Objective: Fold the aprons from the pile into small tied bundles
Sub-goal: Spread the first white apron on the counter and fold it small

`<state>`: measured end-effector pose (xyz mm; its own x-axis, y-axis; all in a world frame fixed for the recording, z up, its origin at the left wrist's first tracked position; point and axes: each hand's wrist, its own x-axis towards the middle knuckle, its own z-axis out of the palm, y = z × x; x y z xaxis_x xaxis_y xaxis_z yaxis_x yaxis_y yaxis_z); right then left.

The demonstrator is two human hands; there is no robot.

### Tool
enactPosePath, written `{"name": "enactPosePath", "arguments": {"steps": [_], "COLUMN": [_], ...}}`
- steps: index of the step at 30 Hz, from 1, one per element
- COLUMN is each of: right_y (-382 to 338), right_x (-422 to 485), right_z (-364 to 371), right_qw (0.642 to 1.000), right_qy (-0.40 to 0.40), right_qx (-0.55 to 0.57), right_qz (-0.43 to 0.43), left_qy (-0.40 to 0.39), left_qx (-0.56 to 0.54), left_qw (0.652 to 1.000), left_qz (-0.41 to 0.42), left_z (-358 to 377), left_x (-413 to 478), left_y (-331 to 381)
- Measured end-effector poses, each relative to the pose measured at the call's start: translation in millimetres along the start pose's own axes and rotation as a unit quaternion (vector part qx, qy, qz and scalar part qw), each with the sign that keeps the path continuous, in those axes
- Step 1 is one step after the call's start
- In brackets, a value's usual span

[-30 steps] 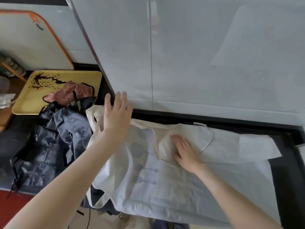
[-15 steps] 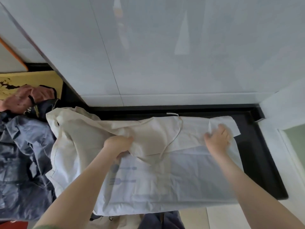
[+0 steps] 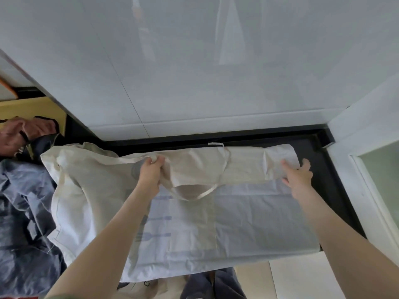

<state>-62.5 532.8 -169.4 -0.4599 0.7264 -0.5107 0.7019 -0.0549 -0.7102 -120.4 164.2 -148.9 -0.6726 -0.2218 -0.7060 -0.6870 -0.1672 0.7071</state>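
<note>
I see the white apron [image 3: 237,223] spread across the black counter [image 3: 333,169], its top edge folded over. Dark blue aprons [image 3: 21,212] lie heaped just left of it. My left hand [image 3: 151,171] clutches the fold by the neck strap [image 3: 205,193]; my right hand [image 3: 299,175] rests with straight, spread fingers on the fold's right end

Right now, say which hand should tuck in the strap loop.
Left, probably. The left hand grips the apron right beside the loop; the right hand lies open at the apron's far right end, away from it.
</note>
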Motion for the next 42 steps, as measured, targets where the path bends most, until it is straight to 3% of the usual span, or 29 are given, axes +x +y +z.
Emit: {"name": "enactPosePath", "arguments": {"steps": [5, 10, 14, 17, 22, 25, 28, 30, 34, 36, 39, 42], "right_y": [-3.1, -13.6, -14.8, -12.0, -14.0, -27.5, -40.4, -45.1, -44.9, -43.2, -40.6, -35.1], "right_x": [9.3, 5.5, 9.8, 13.0, 15.8, 14.1, 17.9, 20.7, 33.4, 37.1, 45.7, 46.9], "right_z": [-6.6, -6.2, -9.0, -13.5, -15.9, -11.3, -1.2, 1.3, -6.9, -5.5, 0.5, -1.4], "right_qw": [0.994, 0.995, 0.995, 0.991, 0.990, 0.979, 0.964, 0.969, 0.986, 0.987, 0.989, 0.995], "right_qy": [-0.071, -0.072, -0.052, -0.038, -0.036, -0.089, -0.124, -0.124, -0.068, -0.053, -0.064, -0.074], "right_qx": [0.063, 0.028, -0.072, -0.126, -0.137, -0.183, -0.223, -0.199, -0.147, -0.154, -0.128, 0.012], "right_qz": [0.050, 0.058, 0.038, 0.031, 0.020, 0.027, 0.072, 0.083, 0.035, -0.010, -0.039, -0.064], "left_qy": [0.003, 0.031, 0.084, 0.125, 0.188, 0.259, 0.231, 0.146, -0.152, -0.215, -0.203, -0.156], "left_qx": [-0.020, -0.025, 0.108, 0.265, 0.294, 0.373, 0.454, 0.527, 0.588, 0.631, 0.676, 0.699], "left_qw": [1.000, 0.999, 0.990, 0.951, 0.932, 0.867, 0.788, 0.722, 0.622, 0.559, 0.522, 0.512], "left_qz": [0.016, -0.006, 0.044, 0.101, 0.100, 0.205, 0.346, 0.423, 0.494, 0.493, 0.480, 0.474], "left_z": [-7.8, -10.3, -12.5, -23.1, -24.3, -9.6, 9.8, 25.8, 65.3, 73.2, 76.8, 80.0], "left_x": [14.4, 18.8, 14.4, 13.1, 5.1, -6.1, -15.4, -17.4, -8.1, 0.1, 16.8, 21.7], "left_y": [-1.1, 0.8, -5.3, -17.6, -23.9, -24.8, -33.6, -37.2, -42.4, -53.1, -71.9, -70.2]}}
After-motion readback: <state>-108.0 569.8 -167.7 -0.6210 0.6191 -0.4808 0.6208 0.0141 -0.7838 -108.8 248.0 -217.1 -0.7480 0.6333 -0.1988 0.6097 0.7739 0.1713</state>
